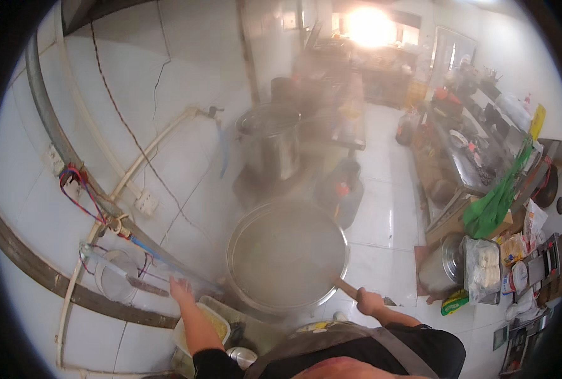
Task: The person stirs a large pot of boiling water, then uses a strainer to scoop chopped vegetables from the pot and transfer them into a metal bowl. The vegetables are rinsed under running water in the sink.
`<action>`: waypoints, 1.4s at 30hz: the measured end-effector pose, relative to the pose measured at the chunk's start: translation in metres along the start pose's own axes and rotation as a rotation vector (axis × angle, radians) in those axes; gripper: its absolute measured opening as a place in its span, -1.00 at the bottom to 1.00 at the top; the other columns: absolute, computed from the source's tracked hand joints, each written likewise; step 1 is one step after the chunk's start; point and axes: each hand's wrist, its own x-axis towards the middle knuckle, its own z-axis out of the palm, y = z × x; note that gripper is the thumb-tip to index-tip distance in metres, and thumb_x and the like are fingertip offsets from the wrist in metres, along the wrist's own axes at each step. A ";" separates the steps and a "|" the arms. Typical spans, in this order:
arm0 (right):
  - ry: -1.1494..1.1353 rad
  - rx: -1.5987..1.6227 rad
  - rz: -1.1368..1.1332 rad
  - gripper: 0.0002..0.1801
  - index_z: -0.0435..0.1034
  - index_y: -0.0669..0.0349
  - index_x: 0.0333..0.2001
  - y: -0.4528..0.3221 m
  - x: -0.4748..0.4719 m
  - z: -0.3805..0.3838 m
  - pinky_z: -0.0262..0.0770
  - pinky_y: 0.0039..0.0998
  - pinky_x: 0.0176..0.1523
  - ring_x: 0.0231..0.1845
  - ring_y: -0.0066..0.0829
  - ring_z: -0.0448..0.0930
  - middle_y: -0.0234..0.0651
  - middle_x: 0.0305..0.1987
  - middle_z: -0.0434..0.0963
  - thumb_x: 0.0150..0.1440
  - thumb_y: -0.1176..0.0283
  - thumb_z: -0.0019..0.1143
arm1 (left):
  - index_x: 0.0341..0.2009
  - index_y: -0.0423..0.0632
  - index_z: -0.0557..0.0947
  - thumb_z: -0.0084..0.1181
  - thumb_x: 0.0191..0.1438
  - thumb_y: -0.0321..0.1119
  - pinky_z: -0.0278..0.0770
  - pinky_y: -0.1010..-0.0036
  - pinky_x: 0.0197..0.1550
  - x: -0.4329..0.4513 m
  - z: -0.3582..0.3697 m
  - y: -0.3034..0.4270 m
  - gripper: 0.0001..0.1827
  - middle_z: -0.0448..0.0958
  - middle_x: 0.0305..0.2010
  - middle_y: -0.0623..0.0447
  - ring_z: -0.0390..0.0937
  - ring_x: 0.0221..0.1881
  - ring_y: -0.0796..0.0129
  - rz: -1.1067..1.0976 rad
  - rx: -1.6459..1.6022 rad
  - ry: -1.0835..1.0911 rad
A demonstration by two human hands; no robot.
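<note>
A wide round metal pot (285,256) stands before me, full of cloudy liquid and giving off steam. My right hand (370,302) grips a wooden handle (346,287) that slants over the pot's near right rim; its far end is lost in the liquid. To the left of the pot, my left hand (181,288) is raised near the wall. Right beside its fingers ends the brown handle of a long flat-bladed tool (149,286). Whether the fingers touch that handle is unclear. Under my left forearm sits a plastic tub (217,327) of yellowish food.
A blue hose (150,249) runs from a wall tap toward the pot. Beyond stands a tall metal stockpot (273,147), with a dark jug (344,189) on the floor. On the right are a lidded metal pot (444,265), a green plastic bag (491,213) and a cluttered steel counter (460,154).
</note>
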 end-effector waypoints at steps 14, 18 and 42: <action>0.024 0.249 -1.063 -0.49 0.36 0.12 0.18 -0.066 0.035 -0.041 0.51 -0.05 0.07 0.00 0.03 0.59 0.00 0.02 0.56 0.24 0.11 0.04 | -0.26 -0.08 0.59 0.20 0.23 -0.13 0.47 0.39 -0.37 -0.383 0.008 -0.220 -0.73 0.60 -0.40 0.04 0.49 -0.47 0.31 -0.804 0.288 -0.625; -0.086 0.192 -1.016 -0.57 0.46 0.16 0.07 0.025 0.079 -0.052 0.55 -0.17 0.05 -0.03 -0.05 0.62 -0.12 0.17 0.54 0.21 0.17 0.14 | 0.07 -0.16 0.52 0.33 -0.04 -0.36 0.56 0.26 -0.28 -0.336 -0.005 -0.200 -0.47 0.57 -0.10 -0.19 0.60 -0.23 0.08 -0.098 1.450 -0.504; -0.486 1.247 0.477 -0.81 0.43 0.37 -0.22 0.349 0.028 0.160 0.51 -0.16 -0.63 -0.54 -0.04 0.64 0.04 -0.37 0.58 0.23 0.46 -0.06 | -0.20 0.01 0.63 0.06 0.26 -0.22 0.45 0.42 -0.40 -0.386 0.101 -0.177 -0.83 0.55 -0.32 0.12 0.52 -0.34 0.37 -0.871 0.958 -0.856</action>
